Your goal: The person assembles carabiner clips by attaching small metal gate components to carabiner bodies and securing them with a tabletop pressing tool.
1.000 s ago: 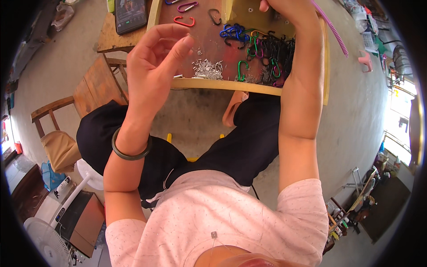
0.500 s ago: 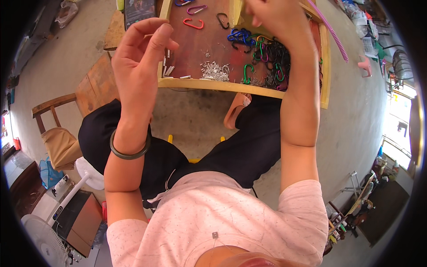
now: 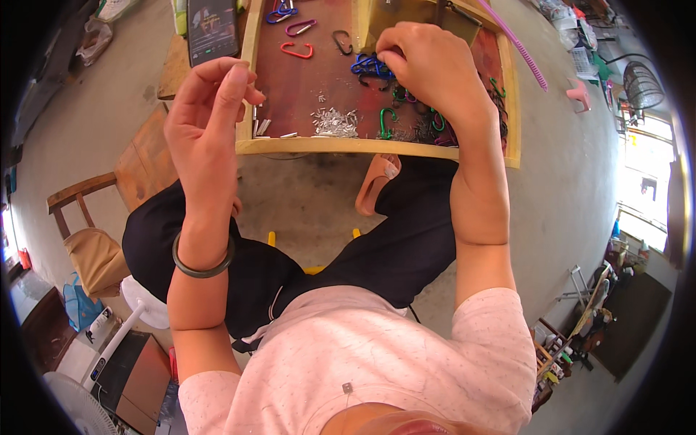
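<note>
My left hand [image 3: 206, 119] is raised by the tray's left edge, its fingers bent and the thumb tip against the index finger. Anything pinched there is too small or hidden to make out. Over the right side of the wooden tray [image 3: 348, 147], my right hand [image 3: 431, 69] curls downward beside a clump of blue carabiners [image 3: 368, 65]; what its fingertips hold is hidden. A green carabiner [image 3: 386, 123] lies near the front edge. Left of it is a heap of small silver pins [image 3: 335, 122]. Red [image 3: 296, 51], purple [image 3: 301, 27] and black [image 3: 341, 42] carabiners lie apart farther back.
A yellowish metal block [image 3: 406, 27] stands at the tray's back. A phone [image 3: 212, 30] with a lit screen is at the left. A purple coiled cord [image 3: 518, 47] hangs at the right. A wooden chair [image 3: 87, 192] stands on the left.
My right hand has come back from the metal block toward the blue carabiners. My left hand is a little lower, still curled. The view has shifted slightly, showing more of the phone.
</note>
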`<state>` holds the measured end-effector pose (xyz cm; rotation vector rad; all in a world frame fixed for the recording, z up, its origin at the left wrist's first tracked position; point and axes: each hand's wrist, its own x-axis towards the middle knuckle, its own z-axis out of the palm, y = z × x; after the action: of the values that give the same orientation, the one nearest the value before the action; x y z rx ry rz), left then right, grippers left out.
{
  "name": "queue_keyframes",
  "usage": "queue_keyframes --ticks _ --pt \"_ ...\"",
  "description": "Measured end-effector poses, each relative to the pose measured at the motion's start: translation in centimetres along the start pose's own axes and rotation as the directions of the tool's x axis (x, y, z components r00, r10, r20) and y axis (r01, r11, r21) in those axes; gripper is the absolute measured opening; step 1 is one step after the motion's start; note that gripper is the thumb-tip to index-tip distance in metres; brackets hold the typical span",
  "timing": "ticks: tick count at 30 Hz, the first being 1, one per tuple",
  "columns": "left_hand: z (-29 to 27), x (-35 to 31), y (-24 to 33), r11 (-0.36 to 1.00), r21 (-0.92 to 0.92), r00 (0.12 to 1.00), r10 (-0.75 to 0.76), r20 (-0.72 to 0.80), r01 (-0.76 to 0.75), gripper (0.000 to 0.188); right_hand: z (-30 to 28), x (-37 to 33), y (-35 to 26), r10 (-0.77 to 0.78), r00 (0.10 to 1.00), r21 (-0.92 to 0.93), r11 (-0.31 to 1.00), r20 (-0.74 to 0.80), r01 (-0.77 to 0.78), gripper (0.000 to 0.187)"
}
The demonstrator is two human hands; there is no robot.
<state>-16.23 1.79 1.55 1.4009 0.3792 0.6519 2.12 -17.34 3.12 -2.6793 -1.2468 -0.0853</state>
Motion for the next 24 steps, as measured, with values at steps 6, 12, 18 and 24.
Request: queue_keyframes --ticks 6,12,18,24 --pt "0.0 -0.1 -0.5 1.0 0.016 0.999 -0.011 0.052 0.01 0.018 1.7 -2.8 0.5 -0.024 0.999 -0.024 0.999 0.025 0.025 0.012" --pt "0.8 -0.2 -1.2 0.999 -0.001 0.992 -0.034 0.118 0.035 0.018 3.4 -3.9 1.7 -0.076 0.976 0.102 0.99 -0.204 0.098 0.009" --pt "0.9 -0.5 -1.6 0.999 0.045 0.991 -0.029 0.129 0.024 0.017 -0.2 -5.2 3.7 0.11 0.983 0.134 0.987 -0.149 -0.09 0.009" --pt "1.2 -0.5 -2.1 0.997 0.063 0.985 -0.064 0.162 0.054 0.017 1.1 -6.2 3.7 -0.081 0.984 0.187 0.976 -0.162 0.111 0.011"
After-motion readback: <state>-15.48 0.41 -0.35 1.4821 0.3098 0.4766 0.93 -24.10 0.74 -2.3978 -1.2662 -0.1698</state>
